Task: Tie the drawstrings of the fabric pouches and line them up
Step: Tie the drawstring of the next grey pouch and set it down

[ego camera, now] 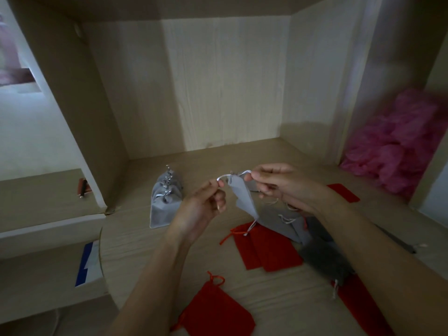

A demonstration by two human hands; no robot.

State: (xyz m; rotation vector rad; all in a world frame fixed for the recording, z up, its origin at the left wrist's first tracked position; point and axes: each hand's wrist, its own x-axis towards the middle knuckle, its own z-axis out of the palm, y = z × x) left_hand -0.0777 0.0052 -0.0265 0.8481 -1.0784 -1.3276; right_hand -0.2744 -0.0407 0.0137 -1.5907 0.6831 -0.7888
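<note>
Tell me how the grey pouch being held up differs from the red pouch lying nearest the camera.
The grey fabric pouch hangs in the air; the red fabric pouch lies flat on the wooden surface. The grey pouch's white drawstring is pinched by the left hand and right hand; the red pouch's red cord lies untouched. Both are flat drawstring pouches.

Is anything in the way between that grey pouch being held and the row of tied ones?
Nothing visible. The grey pouch hangs between left hand and right hand; the row of tied pouches stands to its left, nothing lying between. The red pouches lie nearer.
</note>
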